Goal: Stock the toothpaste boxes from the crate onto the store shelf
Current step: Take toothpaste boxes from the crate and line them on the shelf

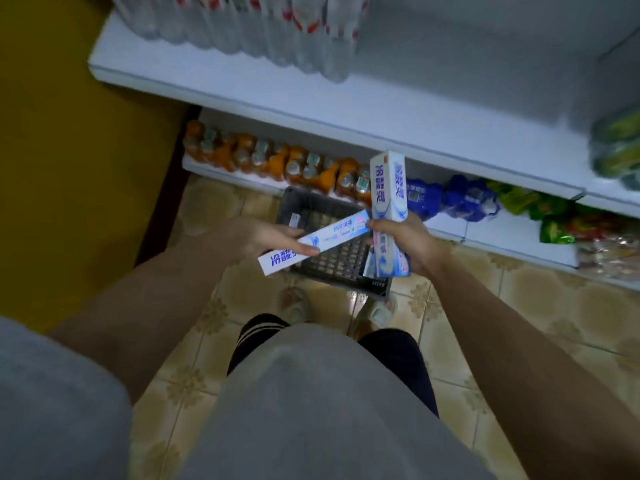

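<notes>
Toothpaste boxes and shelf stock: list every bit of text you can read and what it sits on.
"冷酸灵": toothpaste box in the right hand, large blue characters.
"冷酸灵": toothpaste box in the left hand, near end.
Smaller print on both boxes: too blurred.
Labels on orange drink bottles, water bottles, blue packs: unreadable.

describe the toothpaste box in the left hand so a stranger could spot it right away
Start at the dark grey plastic crate on the tiled floor below the white shelf. Above it both hands hold boxes. The left hand pinches a slim white-and-blue toothpaste box lying slantwise, low end leftward, unlike the wider upright box in the right hand.
</notes>
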